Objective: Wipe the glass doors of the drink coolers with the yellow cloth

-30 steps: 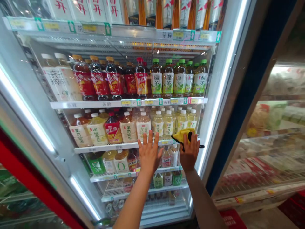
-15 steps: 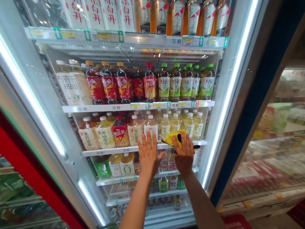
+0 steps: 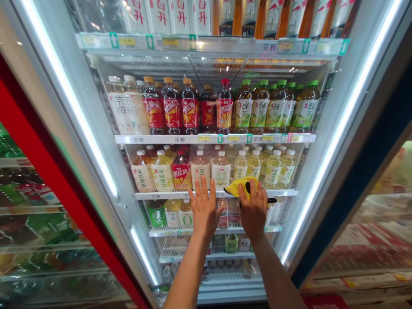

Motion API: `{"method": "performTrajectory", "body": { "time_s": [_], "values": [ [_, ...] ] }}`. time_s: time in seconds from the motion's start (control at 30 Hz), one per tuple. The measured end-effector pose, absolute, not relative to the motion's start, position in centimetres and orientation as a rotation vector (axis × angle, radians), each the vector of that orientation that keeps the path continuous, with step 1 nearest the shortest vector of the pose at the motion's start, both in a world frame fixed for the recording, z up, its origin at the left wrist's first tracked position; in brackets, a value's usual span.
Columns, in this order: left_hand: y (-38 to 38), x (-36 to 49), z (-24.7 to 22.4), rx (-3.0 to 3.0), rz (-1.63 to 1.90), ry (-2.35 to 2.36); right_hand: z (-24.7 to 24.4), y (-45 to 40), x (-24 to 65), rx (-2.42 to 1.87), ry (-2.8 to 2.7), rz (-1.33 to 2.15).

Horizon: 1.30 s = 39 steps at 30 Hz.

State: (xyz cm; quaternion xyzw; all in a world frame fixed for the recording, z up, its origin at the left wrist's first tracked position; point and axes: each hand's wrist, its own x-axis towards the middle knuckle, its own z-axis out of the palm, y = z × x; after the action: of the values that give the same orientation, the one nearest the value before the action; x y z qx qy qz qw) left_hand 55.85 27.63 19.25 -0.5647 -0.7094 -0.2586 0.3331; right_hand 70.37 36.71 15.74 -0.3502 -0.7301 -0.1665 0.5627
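Note:
My left hand point(image 3: 204, 210) is raised with its fingers spread, palm turned to the glass door point(image 3: 193, 66) of a drinks fridge; it holds nothing. To its right, my right hand point(image 3: 254, 212) presses a yellow cloth point(image 3: 240, 187) with black edging against the glass. Part of the cloth lies hidden under the fingers, and a black end sticks out on the right. Behind the glass, just above both hands, stand white-capped tea bottles point(image 3: 221, 171) on a shelf point(image 3: 154, 195).
Higher up are red-labelled bottles point(image 3: 173, 109) and green-capped bottles point(image 3: 243, 105). Bright light strips point(image 3: 93, 120) run down both sides of the fridge. A red frame point(image 3: 54, 180) borders it on the left, a dark blue frame point(image 3: 347, 184) on the right, with further stocked shelves point(image 3: 363, 223) beyond.
The view has shifted, so the fridge sits further right and more of the left-hand shelves shows. Both hands keep nearly the same pose, the cloth still under the right one.

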Motion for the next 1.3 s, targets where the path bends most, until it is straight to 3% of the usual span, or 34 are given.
{"method": "performTrajectory", "body": {
  "time_s": [0.1,0.3,0.57,0.87,1.13,1.3],
  "values": [
    [26.8,54.7,19.2,-1.443,-0.695,-1.856,16.2,37.7,71.1,-0.855,-1.595,-0.338],
    [24.9,52.2,20.2,-1.391,-0.701,-1.861,22.6,36.0,65.1,-0.876,-1.481,-0.282],
    [23.3,50.2,20.3,-1.44,-0.689,-1.847,15.9,33.3,64.8,-0.822,-1.751,-0.372],
    [21.3,46.7,20.6,-1.414,-0.697,-1.828,23.7,32.7,59.9,-0.901,-1.538,-0.32],
    [19.9,45.7,21.0,-1.384,-0.641,-1.865,15.8,30.9,61.2,-0.738,-1.83,-0.47],
    [18.9,43.5,20.6,-1.365,-0.657,-1.9,19.8,31.6,59.6,-0.813,-1.621,-0.353]
  ]
}}
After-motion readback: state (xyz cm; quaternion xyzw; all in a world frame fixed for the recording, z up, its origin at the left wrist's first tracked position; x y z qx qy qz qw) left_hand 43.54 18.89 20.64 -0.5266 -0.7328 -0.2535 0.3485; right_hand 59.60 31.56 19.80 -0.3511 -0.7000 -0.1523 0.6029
